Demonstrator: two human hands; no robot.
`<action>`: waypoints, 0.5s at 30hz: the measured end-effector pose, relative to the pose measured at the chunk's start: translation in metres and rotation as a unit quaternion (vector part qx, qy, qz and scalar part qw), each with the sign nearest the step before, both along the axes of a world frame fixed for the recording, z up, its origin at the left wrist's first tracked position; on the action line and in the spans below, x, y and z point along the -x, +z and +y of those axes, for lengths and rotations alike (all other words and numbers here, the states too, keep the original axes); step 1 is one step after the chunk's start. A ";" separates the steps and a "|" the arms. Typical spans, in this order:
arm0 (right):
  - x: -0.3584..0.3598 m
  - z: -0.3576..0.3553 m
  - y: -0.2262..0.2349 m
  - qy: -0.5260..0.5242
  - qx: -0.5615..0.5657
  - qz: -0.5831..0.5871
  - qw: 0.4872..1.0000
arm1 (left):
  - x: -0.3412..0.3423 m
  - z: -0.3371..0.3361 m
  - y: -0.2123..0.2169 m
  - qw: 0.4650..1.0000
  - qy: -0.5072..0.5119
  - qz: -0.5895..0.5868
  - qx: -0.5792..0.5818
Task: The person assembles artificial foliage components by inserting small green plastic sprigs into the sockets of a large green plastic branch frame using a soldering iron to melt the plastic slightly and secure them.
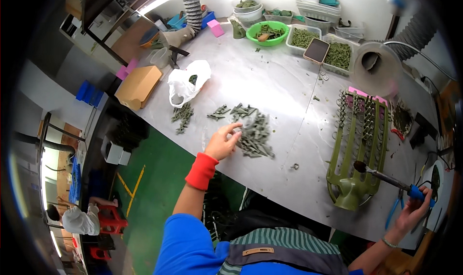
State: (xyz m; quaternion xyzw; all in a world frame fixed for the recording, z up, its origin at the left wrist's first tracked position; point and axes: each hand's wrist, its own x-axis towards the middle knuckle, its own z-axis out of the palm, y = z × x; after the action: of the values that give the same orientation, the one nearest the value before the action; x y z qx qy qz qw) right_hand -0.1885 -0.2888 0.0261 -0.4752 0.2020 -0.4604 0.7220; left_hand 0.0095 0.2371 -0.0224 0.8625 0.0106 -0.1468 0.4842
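Observation:
My left hand, with a red wristband, reaches to the edge of a loose pile of small grey-green plastic parts. Its thumb and forefinger are apart, and I see nothing between them. At the far right, my right hand grips a soldering iron by its blue handle. The iron's dark tip end lies over an olive-green plastic frame. Long bars run away from me on this frame, with rows of small ring-like pieces along them. A single small part lies between my hands.
Blue-handled pliers lie by my right hand. Behind are a green bowl, bins of green parts, a phone and a duct hood. A white bag and cardboard box stand left. Another person sits far left.

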 end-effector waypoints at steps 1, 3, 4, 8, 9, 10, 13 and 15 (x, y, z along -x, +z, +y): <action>0.001 0.001 0.001 -0.002 0.001 0.001 1.000 | -0.007 0.014 -0.004 1.000 0.004 -0.004 0.000; 0.005 -0.004 0.001 0.023 0.002 -0.002 1.000 | -0.028 0.069 -0.036 0.949 0.069 -0.227 -0.209; 0.005 -0.002 0.003 0.026 -0.008 -0.004 1.000 | -0.038 0.109 -0.055 0.895 0.126 -0.282 -0.323; 0.005 0.004 0.008 0.003 -0.024 -0.002 1.000 | -0.056 0.162 -0.065 0.803 0.324 -0.238 -0.440; 0.005 0.005 0.010 0.004 -0.022 -0.004 1.000 | -0.060 0.169 -0.065 0.789 0.370 -0.230 -0.432; 0.005 0.007 0.012 0.010 -0.023 -0.004 1.000 | -0.063 0.174 -0.068 0.774 0.415 -0.221 -0.424; 0.006 0.008 0.014 0.028 -0.017 -0.001 0.999 | -0.069 0.174 -0.070 0.781 0.400 -0.262 -0.402; 0.009 0.006 0.014 0.041 -0.010 0.002 0.999 | -0.075 0.166 -0.062 0.791 0.372 -0.246 -0.419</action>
State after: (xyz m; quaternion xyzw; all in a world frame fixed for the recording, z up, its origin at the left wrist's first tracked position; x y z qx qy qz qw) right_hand -0.1970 -0.2831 0.0401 -0.4768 0.1882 -0.4273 0.7447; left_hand 0.0849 0.4029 -0.0845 0.9170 0.2717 0.2812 0.0789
